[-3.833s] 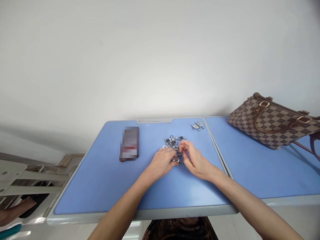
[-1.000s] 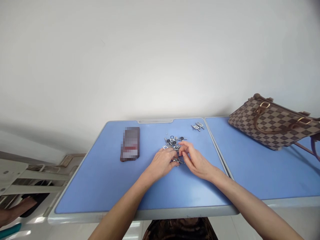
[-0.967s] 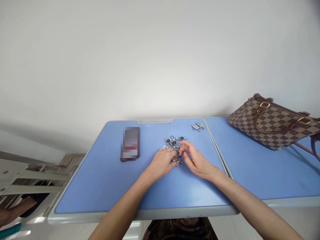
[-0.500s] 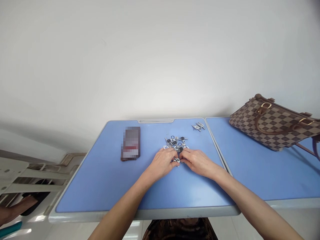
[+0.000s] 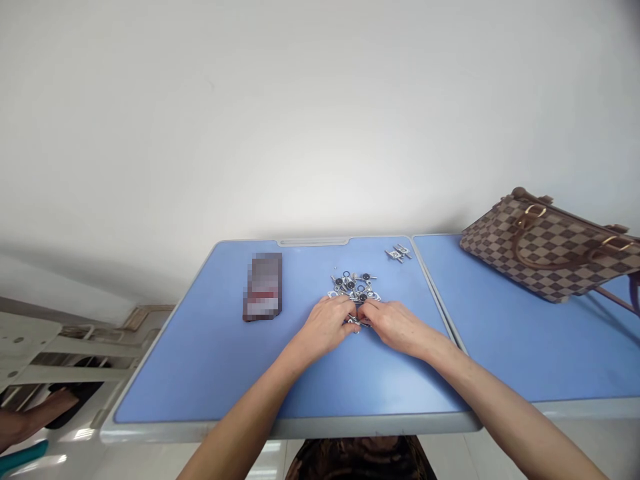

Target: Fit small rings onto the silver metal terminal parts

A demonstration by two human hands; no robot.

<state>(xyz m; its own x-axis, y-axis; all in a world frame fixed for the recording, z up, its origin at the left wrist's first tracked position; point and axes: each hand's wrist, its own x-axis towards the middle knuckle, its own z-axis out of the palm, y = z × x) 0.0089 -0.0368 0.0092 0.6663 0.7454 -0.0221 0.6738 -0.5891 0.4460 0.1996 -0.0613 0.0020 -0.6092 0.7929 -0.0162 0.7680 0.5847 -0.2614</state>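
Observation:
My left hand (image 5: pixel 331 321) is closed, its thumb and fingers pinching a small silver metal part (image 5: pixel 354 321) low over the blue table (image 5: pixel 210 367). From the other side my right hand (image 5: pixel 387 321) meets it, fingers bent and pinched together at the same part. The fingers partly cover the part, so its exact kind is hard to make out. Just beyond the fingertips lies a pile of small metal hardware (image 5: pixel 350 285), with screws, black round knobs, dark rings and flat silver plates mixed together.
Two silver pieces with pins (image 5: pixel 398 253) lie near the far right corner. A dark flat package (image 5: pixel 263 287), blurred, rests at the left. On the adjoining table stands a checkered handbag (image 5: pixel 550 247). Another person's leg (image 5: pixel 37 413) shows at the lower left.
The right hand's fingers have turned slightly inward, toward the left hand, and cover more of the metal part. The whole view has shifted slightly.

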